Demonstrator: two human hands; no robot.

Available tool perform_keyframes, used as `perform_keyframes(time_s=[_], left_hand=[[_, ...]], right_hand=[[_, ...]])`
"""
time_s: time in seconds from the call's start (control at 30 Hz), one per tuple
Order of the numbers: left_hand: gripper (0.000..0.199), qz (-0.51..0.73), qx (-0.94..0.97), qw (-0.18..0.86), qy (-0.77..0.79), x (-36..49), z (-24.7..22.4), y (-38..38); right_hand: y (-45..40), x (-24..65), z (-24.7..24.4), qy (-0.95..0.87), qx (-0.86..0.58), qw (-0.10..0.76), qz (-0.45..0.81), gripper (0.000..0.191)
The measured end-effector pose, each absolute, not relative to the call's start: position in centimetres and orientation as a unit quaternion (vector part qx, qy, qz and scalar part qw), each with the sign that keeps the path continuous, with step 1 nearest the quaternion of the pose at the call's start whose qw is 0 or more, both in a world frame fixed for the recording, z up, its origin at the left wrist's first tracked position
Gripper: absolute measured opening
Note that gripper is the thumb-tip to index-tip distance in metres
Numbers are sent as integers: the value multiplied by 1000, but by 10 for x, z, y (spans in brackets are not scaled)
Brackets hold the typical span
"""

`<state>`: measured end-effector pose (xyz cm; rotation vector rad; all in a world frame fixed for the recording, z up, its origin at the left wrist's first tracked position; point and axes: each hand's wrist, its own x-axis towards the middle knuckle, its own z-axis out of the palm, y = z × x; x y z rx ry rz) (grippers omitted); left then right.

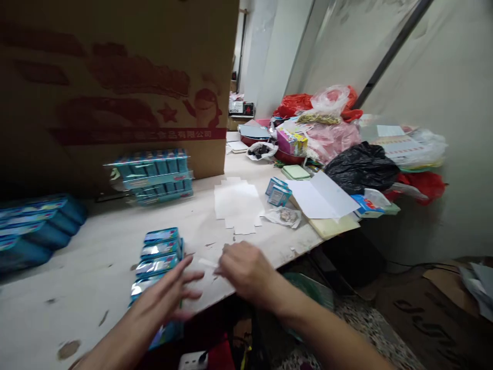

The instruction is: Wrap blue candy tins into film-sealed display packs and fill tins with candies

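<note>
My left hand (169, 293) is spread, its fingers apart, at the right side of a row of small blue boxes (157, 264). It partly hides the nearer boxes of that row. Close to the table's front edge, my right hand (244, 270) is closed, with fingertips pinched together. A small whitish strip (208, 262) sticks out from those fingertips toward the left; its kind is unclear. Beyond the right hand lies a flat white cut-out card sheet (238, 205).
A large cardboard carton (154, 67) stands at the back left, with a clear-wrapped stack of blue boxes (159, 174) before it. More blue packs (34, 231) are at far left. Two blue boxes (279, 194), folded white card (321, 198) and a black bag (362, 167) lie right.
</note>
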<state>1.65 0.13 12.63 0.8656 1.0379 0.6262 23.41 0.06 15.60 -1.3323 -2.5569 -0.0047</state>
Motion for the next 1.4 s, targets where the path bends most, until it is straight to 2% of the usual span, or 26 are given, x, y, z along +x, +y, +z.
perform_keyframes(time_s=[0.07, 0.23, 0.33, 0.43, 0.53, 0.63, 0.7, 0.87, 0.97, 1.23, 1.33, 1.4], left_hand=[[36, 269, 282, 802, 452, 21, 129, 13], [46, 355, 216, 781, 466, -5, 117, 34], [48, 334, 230, 771, 492, -34, 107, 34], [59, 380, 341, 662, 548, -58, 102, 26], [68, 399, 547, 473, 563, -77, 105, 15], [44, 349, 704, 339, 518, -89, 107, 5], [30, 353, 732, 297, 501, -92, 106, 2], [19, 388, 752, 217, 486, -91, 102, 8], [16, 404, 747, 212, 484, -89, 107, 7], [18, 523, 679, 206, 472, -79, 120, -16], [22, 539, 584, 283, 536, -83, 104, -5], [25, 539, 423, 409, 603, -87, 89, 12]], right_hand=[[-11, 180, 151, -906, -399, 139, 1, 15], [-29, 138, 134, -857, -478, 192, 26, 26], [-32, 136, 120, -858, -484, 171, -12, 13], [-25, 127, 112, -855, -489, 163, -61, 16], [-11, 111, 115, -850, -491, 169, -92, 19], [-2, 96, 122, -859, -476, 170, -84, 17], [0, 89, 126, -863, -472, 167, -76, 16], [-3, 79, 132, -846, -496, 194, -21, 21], [-8, 82, 134, -814, -544, 206, 8, 23], [-18, 127, 106, -753, -643, 136, -26, 17], [-2, 134, 96, -705, -695, 136, -37, 25], [14, 128, 94, -697, -700, 148, -36, 29]])
